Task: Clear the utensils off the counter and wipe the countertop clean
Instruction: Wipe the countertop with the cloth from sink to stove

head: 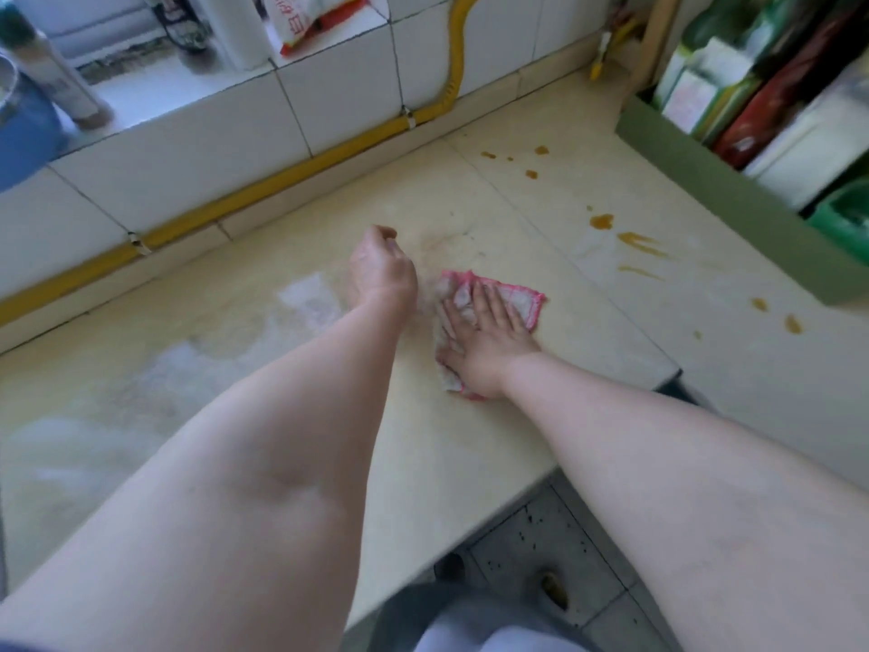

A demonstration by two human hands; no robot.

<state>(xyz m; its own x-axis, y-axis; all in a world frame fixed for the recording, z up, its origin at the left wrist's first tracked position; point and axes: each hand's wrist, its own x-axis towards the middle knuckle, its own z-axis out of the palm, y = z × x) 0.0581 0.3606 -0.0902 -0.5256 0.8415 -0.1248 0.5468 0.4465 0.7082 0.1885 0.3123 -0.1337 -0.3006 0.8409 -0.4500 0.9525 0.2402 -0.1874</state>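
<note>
A white cloth with a pink border (519, 298) lies flat on the cream countertop (282, 360). My right hand (484, 341) presses on it with straight, spread fingers. Just left of the cloth, my left hand (381, 270) hovers over the counter with its fingers curled in and nothing visible in it. Brown sauce stains (637, 240) dot the counter to the right of the cloth. Wet smears (305, 298) show on the left part of the counter.
A yellow hose (263, 181) runs along the white tiled wall at the back. A green rack (733, 181) with bottles and boxes stands at the right. A blue container (23, 134) sits on the sill at upper left. The counter's front edge drops to a tiled floor (555, 548).
</note>
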